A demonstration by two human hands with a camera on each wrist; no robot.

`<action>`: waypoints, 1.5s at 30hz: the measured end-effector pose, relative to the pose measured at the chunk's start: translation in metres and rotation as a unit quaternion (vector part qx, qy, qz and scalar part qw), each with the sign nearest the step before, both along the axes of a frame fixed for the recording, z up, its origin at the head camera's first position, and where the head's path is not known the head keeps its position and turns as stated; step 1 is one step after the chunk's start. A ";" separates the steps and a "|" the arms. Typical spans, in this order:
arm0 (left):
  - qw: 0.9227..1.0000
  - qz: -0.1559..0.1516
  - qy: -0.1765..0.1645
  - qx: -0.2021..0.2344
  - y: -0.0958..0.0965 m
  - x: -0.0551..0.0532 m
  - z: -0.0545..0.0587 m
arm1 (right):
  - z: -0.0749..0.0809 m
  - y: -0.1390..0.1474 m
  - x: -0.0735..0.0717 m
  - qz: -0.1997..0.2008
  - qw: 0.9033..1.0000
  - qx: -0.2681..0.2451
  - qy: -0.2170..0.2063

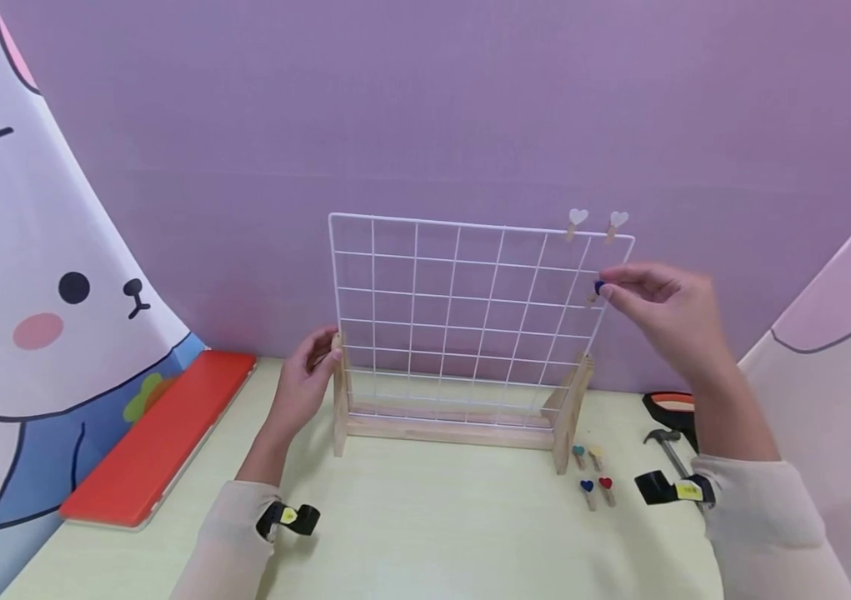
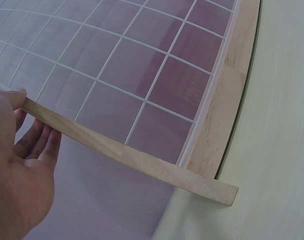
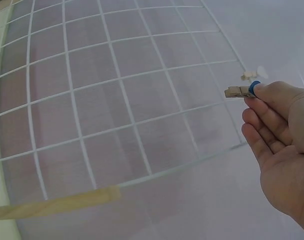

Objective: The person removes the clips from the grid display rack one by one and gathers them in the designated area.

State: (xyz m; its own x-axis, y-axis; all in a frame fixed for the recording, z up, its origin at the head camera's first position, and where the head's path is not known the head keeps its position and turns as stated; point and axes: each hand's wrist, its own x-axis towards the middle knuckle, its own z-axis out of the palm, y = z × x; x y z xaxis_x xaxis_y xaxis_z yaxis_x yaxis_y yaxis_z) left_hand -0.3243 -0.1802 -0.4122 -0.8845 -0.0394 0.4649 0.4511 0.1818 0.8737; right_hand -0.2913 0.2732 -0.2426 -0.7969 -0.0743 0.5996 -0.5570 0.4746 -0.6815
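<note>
A white wire grid (image 1: 502, 228) stands upright in a wooden stand (image 1: 451, 431). My left hand (image 1: 303, 385) grips the top of the stand's left upright (image 2: 111, 146) between thumb and fingers. At the grid's right side, my right hand (image 1: 671, 321) pinches a small wooden clothespin (image 3: 238, 92) by its dark blue heart. Its free end points toward the grid; whether it touches a wire I cannot tell. Two clothespins with white hearts, one (image 1: 578, 218) and another (image 1: 617, 221), sit on the grid's top wire near the right corner.
On the table (image 1: 425, 517), right of the stand, lie clothespins with teal (image 1: 578, 451), yellow (image 1: 595, 452), blue (image 1: 587, 486) and red (image 1: 605, 483) hearts. A hammer (image 1: 669, 447) and a black-and-orange item (image 1: 671, 403) lie farther right. A long red board (image 1: 162, 442) is at the left.
</note>
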 end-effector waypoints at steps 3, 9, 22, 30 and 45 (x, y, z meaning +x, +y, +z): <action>1.000 0.000 0.002 0.002 0.000 0.000 0.000 | -0.008 0.003 0.000 -0.011 1.000 0.012 -0.012; 1.000 0.005 -0.002 0.002 0.000 0.001 0.001 | -0.028 0.011 -0.002 -0.008 0.999 0.004 -0.035; 1.000 0.003 0.005 -0.003 -0.002 0.001 0.001 | -0.067 0.029 0.000 -0.030 0.995 0.023 -0.094; 1.000 0.005 0.010 0.000 -0.001 0.000 -0.001 | -0.100 0.040 0.004 -0.041 0.991 0.047 -0.119; 1.000 0.004 -0.003 0.009 0.002 0.001 0.000 | -0.160 0.064 0.016 -0.079 0.981 0.042 -0.174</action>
State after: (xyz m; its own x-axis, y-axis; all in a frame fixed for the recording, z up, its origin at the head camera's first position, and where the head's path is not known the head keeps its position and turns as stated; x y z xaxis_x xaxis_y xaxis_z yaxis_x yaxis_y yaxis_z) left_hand -0.3234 -0.1783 -0.4121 -0.8865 -0.0543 0.4595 0.4454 0.1686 0.8793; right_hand -0.2752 0.3376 -0.4022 -0.9576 0.0288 0.2868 -0.2132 0.5990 -0.7718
